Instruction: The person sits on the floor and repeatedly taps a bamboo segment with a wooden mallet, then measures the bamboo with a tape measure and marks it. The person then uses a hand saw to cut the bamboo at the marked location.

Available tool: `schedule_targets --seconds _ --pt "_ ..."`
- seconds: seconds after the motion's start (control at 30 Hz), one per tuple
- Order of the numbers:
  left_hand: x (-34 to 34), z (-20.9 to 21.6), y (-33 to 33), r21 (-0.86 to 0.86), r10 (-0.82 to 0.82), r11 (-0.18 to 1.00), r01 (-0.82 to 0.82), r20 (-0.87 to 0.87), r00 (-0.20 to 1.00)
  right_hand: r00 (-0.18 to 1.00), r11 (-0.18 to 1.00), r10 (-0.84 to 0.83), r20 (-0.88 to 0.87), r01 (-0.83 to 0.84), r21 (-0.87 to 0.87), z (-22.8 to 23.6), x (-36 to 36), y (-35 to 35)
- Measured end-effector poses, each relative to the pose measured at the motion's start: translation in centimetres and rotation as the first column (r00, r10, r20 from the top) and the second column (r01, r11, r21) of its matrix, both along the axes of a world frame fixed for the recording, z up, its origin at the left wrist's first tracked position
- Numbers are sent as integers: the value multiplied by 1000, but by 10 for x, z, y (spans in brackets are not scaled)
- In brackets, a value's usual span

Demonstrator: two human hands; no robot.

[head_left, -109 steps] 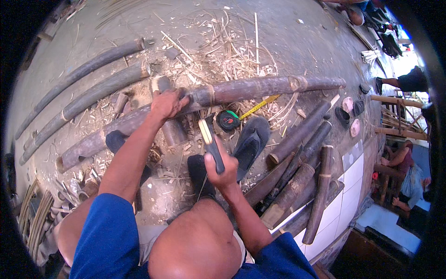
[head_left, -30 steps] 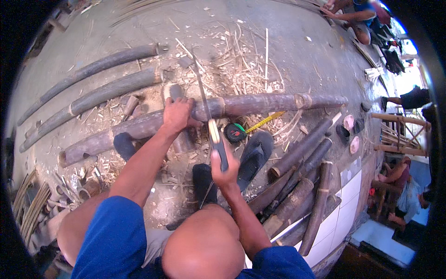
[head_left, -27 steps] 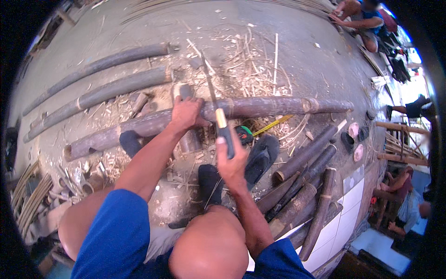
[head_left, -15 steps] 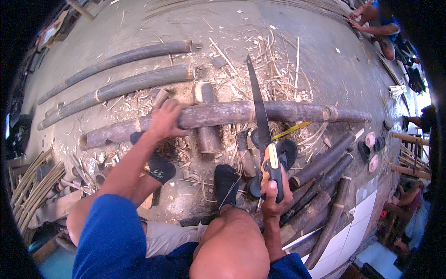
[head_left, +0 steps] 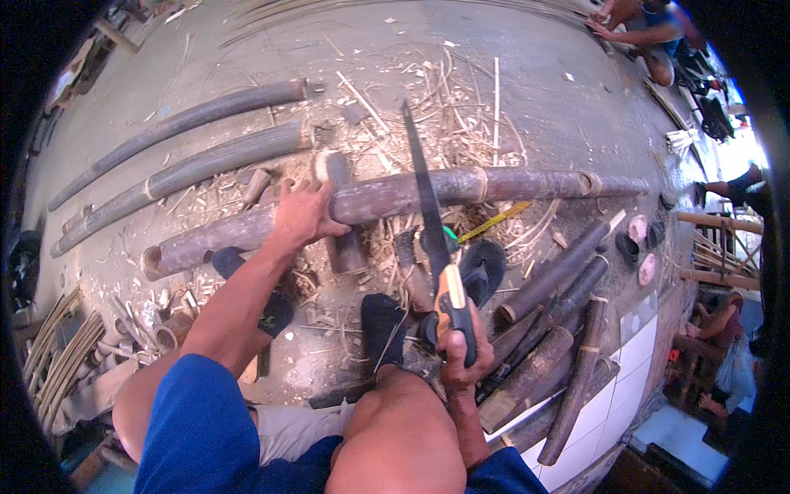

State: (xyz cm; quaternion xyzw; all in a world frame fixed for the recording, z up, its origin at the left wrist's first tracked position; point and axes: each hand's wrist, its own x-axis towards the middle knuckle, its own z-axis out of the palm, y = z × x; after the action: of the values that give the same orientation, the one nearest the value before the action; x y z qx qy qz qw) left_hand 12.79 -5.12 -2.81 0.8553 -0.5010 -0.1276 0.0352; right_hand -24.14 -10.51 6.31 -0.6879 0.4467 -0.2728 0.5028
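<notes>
A long brown bamboo pole point(head_left: 387, 198) lies across the floor before me, propped on a short bamboo piece point(head_left: 349, 257). My left hand point(head_left: 304, 212) grips the pole left of that support, its fingers laid over the far side and its thumb along the top. In my right hand point(head_left: 467, 350) is a handsaw point(head_left: 428, 206), held by its orange and black handle. The dark blade points away from me above the pole, right of my left hand; whether its edge touches the pole I cannot tell. A yellow tape measure point(head_left: 495, 221) lies extended beyond the handle.
Two more bamboo poles point(head_left: 222, 156) lie at the far left. Cut bamboo lengths point(head_left: 568, 346) are piled at my right, near white tiles point(head_left: 605, 412). Shavings point(head_left: 387, 132) cover the middle floor. Sandals point(head_left: 481, 272) lie near the saw. Another person point(head_left: 650, 37) sits at the far right.
The pole has slid to the right over its support, with my left hand on it. The whole view has shifted, while the saw stays held up in my right hand.
</notes>
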Motion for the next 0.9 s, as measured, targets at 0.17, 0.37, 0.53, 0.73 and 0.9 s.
schedule_targets --seconds 0.17,0.37,0.53,0.73,0.9 --pt "-36 -4 -61 24 -21 999 22 -40 999 997 997 57 50 -55 -45 -5 2 0" --pt "-27 -8 -62 3 -20 1000 20 -153 988 992 996 83 100 -79 -44 -15 3 3" --pt "-12 -18 -63 9 12 1000 -10 -263 965 991 982 116 67 -104 -155 -20 3 7" --pt "-11 -28 -67 63 45 997 -32 -209 977 988 976 155 -2 -154 -155 -24 -8 11" --pt "-10 -28 -67 102 78 993 -55 -235 969 973 951 229 -5 -225 -211 -27 -17 14"
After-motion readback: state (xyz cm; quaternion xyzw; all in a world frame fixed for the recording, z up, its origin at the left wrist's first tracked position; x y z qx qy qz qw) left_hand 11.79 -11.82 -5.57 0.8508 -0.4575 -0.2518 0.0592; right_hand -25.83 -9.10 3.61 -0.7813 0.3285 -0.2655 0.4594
